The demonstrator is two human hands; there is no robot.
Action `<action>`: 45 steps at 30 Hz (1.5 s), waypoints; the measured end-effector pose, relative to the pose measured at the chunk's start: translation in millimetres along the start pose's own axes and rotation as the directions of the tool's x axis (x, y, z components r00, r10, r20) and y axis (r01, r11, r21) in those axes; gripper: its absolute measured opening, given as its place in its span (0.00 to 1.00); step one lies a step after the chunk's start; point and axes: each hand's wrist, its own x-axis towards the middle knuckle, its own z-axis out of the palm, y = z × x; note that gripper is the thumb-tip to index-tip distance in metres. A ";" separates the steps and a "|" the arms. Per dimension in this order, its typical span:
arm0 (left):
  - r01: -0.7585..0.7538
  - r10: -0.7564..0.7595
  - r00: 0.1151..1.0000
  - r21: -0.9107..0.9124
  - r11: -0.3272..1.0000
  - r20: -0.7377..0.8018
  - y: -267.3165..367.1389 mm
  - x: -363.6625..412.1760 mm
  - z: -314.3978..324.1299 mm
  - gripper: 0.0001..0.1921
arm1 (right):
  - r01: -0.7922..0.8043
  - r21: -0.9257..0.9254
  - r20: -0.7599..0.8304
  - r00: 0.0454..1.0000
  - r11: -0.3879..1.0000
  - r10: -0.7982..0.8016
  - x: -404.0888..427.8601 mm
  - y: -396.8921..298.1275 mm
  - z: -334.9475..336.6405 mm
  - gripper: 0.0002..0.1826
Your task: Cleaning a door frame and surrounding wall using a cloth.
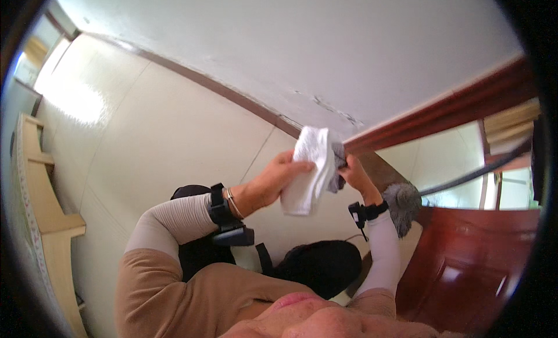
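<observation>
My left hand grips a folded white cloth, thumb on its near face and the fingers behind it. A grey cloth lies against the white one on its right side. At that side my right hand is closed on the grey cloth; its fingertips are partly hidden. Whether the two cloths are joined, I cannot tell. Both are held up in front of me, above the tiled floor.
A grey fluffy duster head with a dark handle is beside my right wrist. A red-brown wooden door stands at right, with a door frame beyond. Ahead is a white wall with peeling paint; at left, a pale wooden frame.
</observation>
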 end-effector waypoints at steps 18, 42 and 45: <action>0.029 -0.130 0.925 -0.276 0.961 -0.357 -25.3 -9.0 -6.4 0.17 | -0.652 -0.014 0.745 0.499 0.758 0.443 -41.2 -12.5 -32.1 0.17; -0.219 0.153 0.694 -0.004 0.976 -0.703 111.3 -122.3 -41.8 0.18 | -0.581 -0.341 0.544 0.519 0.739 0.659 -157.8 -171.1 -157.9 0.19; -0.255 0.225 0.754 0.041 0.966 -0.617 131.3 -139.4 -11.1 0.17 | -0.519 -0.377 0.388 0.664 0.768 0.639 -177.6 -184.8 -186.3 0.17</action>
